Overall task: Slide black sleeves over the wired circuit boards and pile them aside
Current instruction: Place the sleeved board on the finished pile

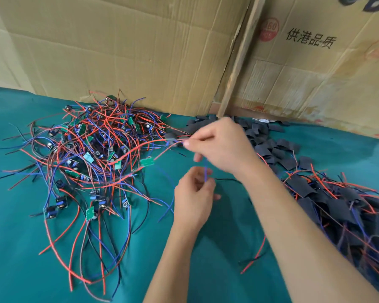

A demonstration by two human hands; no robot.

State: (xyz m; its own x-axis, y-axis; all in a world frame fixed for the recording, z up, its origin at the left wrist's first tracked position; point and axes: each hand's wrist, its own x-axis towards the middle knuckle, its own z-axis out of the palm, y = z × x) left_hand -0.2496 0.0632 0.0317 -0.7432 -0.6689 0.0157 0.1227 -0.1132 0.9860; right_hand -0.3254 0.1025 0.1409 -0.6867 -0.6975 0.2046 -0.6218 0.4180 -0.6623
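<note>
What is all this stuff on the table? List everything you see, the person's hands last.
Bare circuit boards with wires: many, too tangled to count; green boards with red, blue and black wires; heaped at left on the cloth.
Empty black sleeves: many; black; scattered at the back right, by the cardboard.
Sleeved boards: a pile; black sleeves with red and blue wires sticking out; right side.
Table cloth: one; teal green; covers the table.
Cardboard sheets: two at least; brown, the right one printed; standing behind the table.
Left hand: pinches a blue wire.
Right hand: pinches red wires pulled from the heap.
</note>
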